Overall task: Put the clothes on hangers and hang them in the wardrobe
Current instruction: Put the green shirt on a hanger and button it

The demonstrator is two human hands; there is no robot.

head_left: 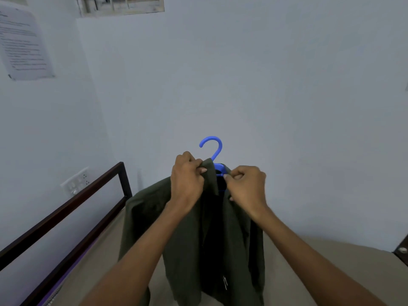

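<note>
At 9 o'clock, a dark bed rail (66, 208) runs along the wall. At centre frame, the left hand (187, 175) grips the left collar edge of the dark green shirt (176, 228), fingers curled round the cloth. The blue hanger (213, 149) stands at 12 o'clock from the hands, hook upright and free, shoulders hidden inside the shirt. The right hand (247, 184) pinches the right collar edge. The shirt hangs above the bed (331, 272). The fabric appears soft and light; it will slump if released. Recommended hold for carrying: the stiff hanger neck, below the hook.
</note>
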